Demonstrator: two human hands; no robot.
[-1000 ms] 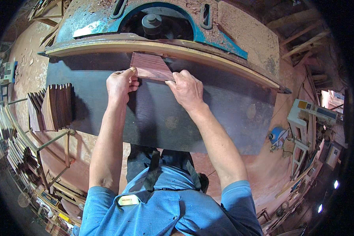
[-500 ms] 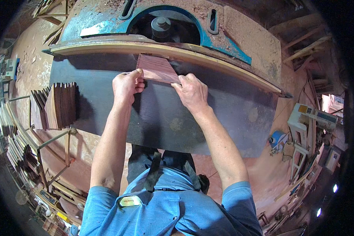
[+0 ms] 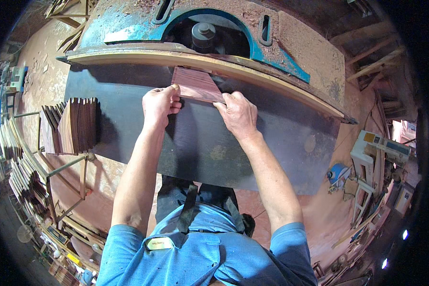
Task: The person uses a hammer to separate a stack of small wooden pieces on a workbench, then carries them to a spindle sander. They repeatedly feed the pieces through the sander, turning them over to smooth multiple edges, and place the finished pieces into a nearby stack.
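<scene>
The scene sits farther right in the view than a second earlier, with machine, wood and hands shifted together; any travel of the wood itself is too slight to confirm. A broad, dark, smooth tabletop [image 3: 271, 143] spreads before the worker, backed by a sawdust-strewn machine's teal, arch-shaped metal plate [image 3: 277, 63] and a long, pale wooden strip [image 3: 128, 58]. At left stands an upright row of dark brown, grainy wooden boards [image 3: 78, 126].

At center, a reddish-brown, slant-ended wooden board [image 3: 195, 86] lies over the tabletop, its far edge at the pale strip. The left hand's [image 3: 158, 102] grip pinches its near left corner between thumb and fingers; the right hand's [image 3: 239, 110] grip pinches the near right corner. The board looks light and stiff, dry rather than slippery, and perhaps prone to chipping at its pointed corner. The near corners seem the sound place to take hold, well back from the strip.

Whether the far edge touches the strip, and whether the board lies flat or slightly tilted, is hard to make out. The fingers beneath it are hidden, the arch's interior sinks into shadow, and the machine is cut off at the top.
</scene>
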